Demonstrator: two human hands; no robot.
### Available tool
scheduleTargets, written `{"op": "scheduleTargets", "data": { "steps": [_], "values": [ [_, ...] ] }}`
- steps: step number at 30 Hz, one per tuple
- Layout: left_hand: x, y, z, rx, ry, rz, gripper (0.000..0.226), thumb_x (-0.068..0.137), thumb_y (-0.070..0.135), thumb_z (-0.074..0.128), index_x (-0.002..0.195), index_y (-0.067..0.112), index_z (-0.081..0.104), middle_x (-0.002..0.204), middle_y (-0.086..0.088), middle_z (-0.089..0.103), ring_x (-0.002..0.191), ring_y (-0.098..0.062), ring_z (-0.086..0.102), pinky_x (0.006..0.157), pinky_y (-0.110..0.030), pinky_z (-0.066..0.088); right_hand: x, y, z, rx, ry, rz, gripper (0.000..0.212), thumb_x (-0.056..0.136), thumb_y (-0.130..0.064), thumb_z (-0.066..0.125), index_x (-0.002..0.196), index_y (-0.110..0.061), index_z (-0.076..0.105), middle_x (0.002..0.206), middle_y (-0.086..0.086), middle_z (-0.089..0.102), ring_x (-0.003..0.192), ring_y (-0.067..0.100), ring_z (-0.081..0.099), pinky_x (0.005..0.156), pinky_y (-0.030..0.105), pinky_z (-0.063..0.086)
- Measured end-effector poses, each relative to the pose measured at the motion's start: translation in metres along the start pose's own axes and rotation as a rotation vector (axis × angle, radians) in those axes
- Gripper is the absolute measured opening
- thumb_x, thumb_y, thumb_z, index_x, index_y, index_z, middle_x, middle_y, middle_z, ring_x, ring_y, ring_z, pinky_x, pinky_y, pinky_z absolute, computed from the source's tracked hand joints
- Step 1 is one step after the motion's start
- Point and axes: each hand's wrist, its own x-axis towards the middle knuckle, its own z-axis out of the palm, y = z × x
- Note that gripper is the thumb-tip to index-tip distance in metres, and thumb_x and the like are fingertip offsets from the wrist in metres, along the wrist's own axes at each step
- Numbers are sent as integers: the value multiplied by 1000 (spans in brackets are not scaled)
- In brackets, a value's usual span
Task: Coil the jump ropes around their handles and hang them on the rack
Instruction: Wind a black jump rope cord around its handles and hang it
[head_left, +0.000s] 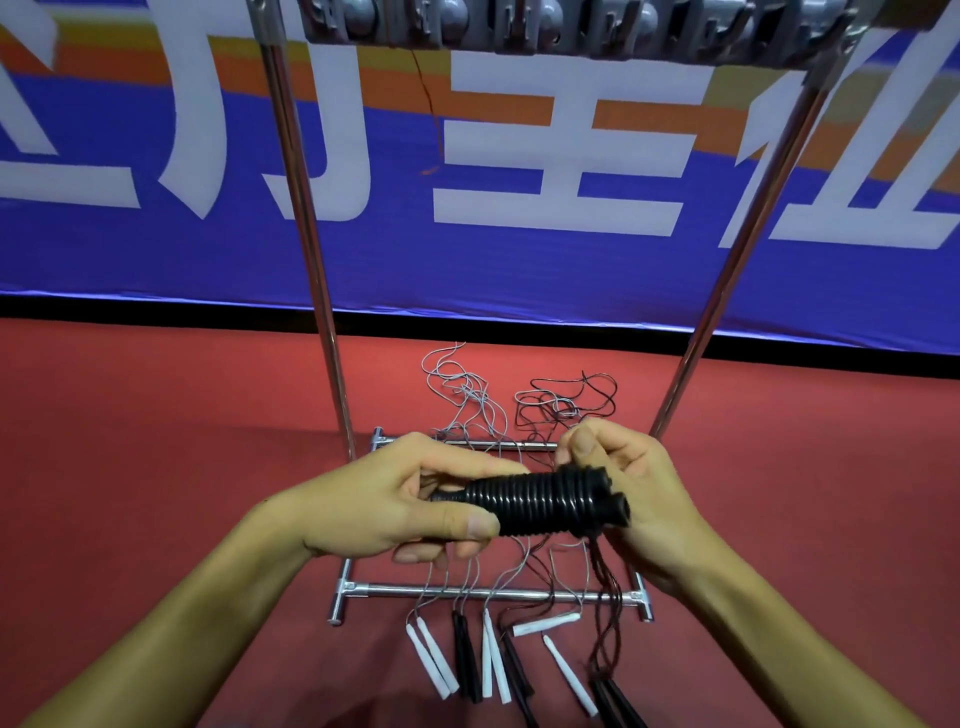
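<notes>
Both hands hold the black ribbed jump-rope handle bundle (540, 501) level above the chrome rack's base (488, 592): left hand (395, 504) clamps it steady, right hand (618, 483) pinches the cord end, likely to tuck it.

Bright, even indoor light with soft, faint shadows. Glare streaks the shiny chrome rack poles (306, 249). The hook-lined top bar (571, 26) is blurred; wide-angle distortion bends the edges.

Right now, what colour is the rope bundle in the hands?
Black: the coiled rope bundle, clearest in the head view.
</notes>
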Motion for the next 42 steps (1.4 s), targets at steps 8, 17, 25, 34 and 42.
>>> {"op": "scheduleTargets", "data": {
  "steps": [8,17,25,34,42],
  "values": [
    [14,-13,2,19,362,20,43,103,18,64,145,29,62,78,-6,59,50,-21,40,62,-45,53,-3,8,6,23,5,26,22,94,-26,65,108,-10,70,75,7,37,59,18,32,56,31,32],
    [25,-18,26,548,668,-30,27,101,39,66,124,54,61,73,12,68,56,-13,60,67,-41,57,-1,12,25,121,247,165,40,99,-34,66,102,6,64,67,-5,21,52,11,16,42,20,17],
    [28,-16,21,661,750,-140,30,101,43,64,125,59,57,76,20,69,69,-6,63,71,-30,53,-1,16,18,-132,243,261,19,103,-21,63,112,-5,57,87,8,77,50,19,48,48,29,41],
    [31,-24,23,808,742,-210,23,102,48,58,124,53,54,77,14,69,75,-13,64,77,-39,57,1,17,6,-285,297,416,17,105,-12,60,104,2,69,78,6,77,61,16,63,55,24,53],
    [33,-24,25,913,731,-240,25,102,51,54,127,50,51,76,11,66,82,-21,63,78,-41,56,1,-3,-8,-282,92,497,24,107,-21,57,107,-2,72,81,6,76,56,12,47,50,22,36]
  ]
}}
